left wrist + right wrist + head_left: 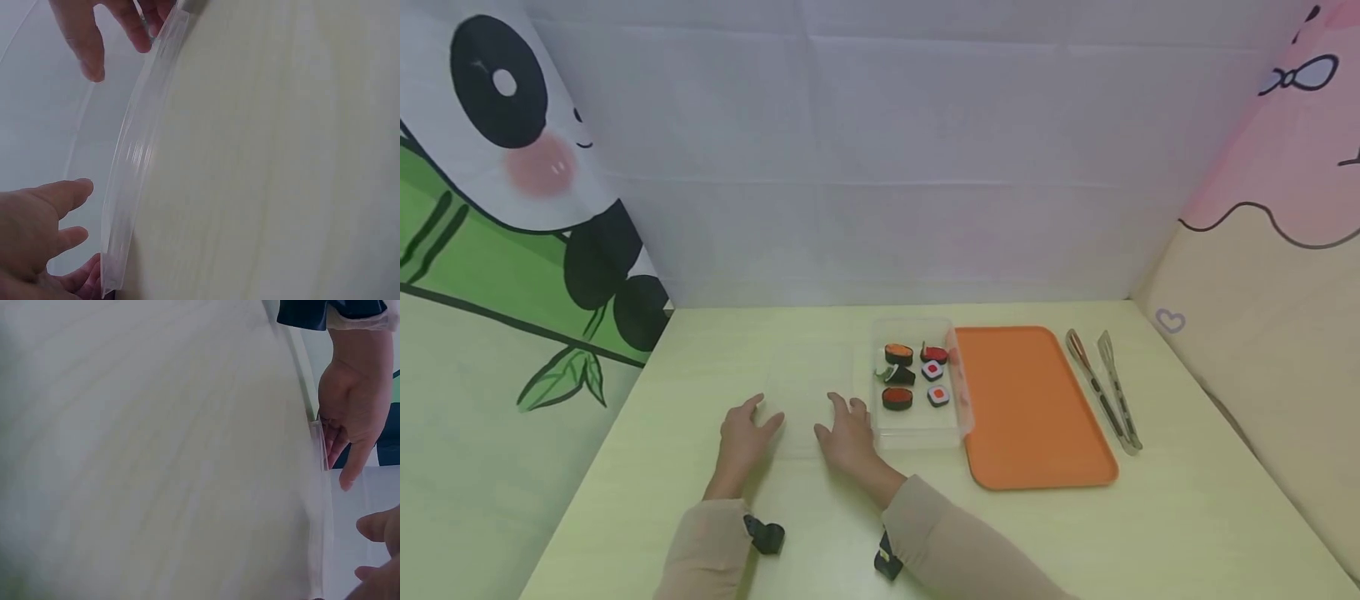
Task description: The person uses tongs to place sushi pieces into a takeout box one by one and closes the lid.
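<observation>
A clear plastic lid (808,379), barely visible against the table, lies between my two hands in the head view. My left hand (745,437) is at its left side, thumb stretched inward. At the right side is my right hand (848,437), fingers spread, next to a clear plastic box (917,437) that holds several sushi pieces (897,398). The left wrist view shows the lid's raised rim (134,144), with the left hand's lower fingers (90,275) against one end and its thumb free. In the right wrist view, the left hand's fingers are partly behind the rim.
An orange tray (1037,408) lies right of the box, whose right edge overlaps it. Metal tongs (1105,392) rest beyond the tray. A pale cloth wall (880,167) closes off the back of the table, with printed panels on both sides.
</observation>
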The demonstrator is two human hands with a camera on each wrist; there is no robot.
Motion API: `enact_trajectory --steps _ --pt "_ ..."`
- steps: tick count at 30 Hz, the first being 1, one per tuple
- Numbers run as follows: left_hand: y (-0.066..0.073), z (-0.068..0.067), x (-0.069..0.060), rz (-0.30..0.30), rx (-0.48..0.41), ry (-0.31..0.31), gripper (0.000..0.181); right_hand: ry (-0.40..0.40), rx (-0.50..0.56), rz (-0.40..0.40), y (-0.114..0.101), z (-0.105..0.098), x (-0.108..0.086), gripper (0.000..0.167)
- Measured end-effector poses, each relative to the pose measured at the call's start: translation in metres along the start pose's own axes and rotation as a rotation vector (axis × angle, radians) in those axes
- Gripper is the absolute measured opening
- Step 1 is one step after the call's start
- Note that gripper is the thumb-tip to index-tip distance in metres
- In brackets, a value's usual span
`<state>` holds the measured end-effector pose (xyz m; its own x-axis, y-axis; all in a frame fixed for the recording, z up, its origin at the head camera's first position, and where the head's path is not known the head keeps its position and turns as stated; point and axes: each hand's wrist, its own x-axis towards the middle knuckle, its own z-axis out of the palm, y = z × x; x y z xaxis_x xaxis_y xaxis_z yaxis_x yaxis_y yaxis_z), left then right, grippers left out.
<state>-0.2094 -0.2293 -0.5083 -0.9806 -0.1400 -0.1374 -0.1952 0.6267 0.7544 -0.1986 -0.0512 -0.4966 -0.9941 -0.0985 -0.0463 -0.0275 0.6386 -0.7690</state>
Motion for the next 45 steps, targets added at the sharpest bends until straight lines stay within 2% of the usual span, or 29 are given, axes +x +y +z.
enact_trajectory --steps 7,12,16,22,30,38,45 --pt "-0.001 0.003 -0.002 -0.003 -0.046 0.001 0.060 0.040 0.049 -0.002 0.011 0.002 0.004 0.051" --pt "-0.006 0.001 0.001 -0.069 -0.078 0.008 0.054 0.043 0.099 0.016 0.013 0.004 0.006 0.049" --pt "-0.010 -0.003 0.001 -0.105 -0.103 0.001 0.049 0.043 0.135 -0.004 0.016 0.005 0.007 0.044" --pt "-0.015 -0.011 -0.003 -0.096 -0.125 -0.004 0.043 0.012 0.167 -0.005 0.020 0.006 0.011 0.042" --pt "-0.017 -0.027 -0.009 -0.092 -0.180 0.041 0.043 -0.034 0.181 -0.035 0.000 0.000 0.007 0.044" --pt "-0.002 -0.034 -0.009 -0.091 -0.260 0.076 0.044 -0.053 0.146 -0.076 -0.026 -0.031 0.002 0.045" --pt "0.021 -0.033 -0.011 -0.036 -0.293 0.070 0.044 -0.019 0.150 -0.112 -0.022 -0.064 0.009 0.034"
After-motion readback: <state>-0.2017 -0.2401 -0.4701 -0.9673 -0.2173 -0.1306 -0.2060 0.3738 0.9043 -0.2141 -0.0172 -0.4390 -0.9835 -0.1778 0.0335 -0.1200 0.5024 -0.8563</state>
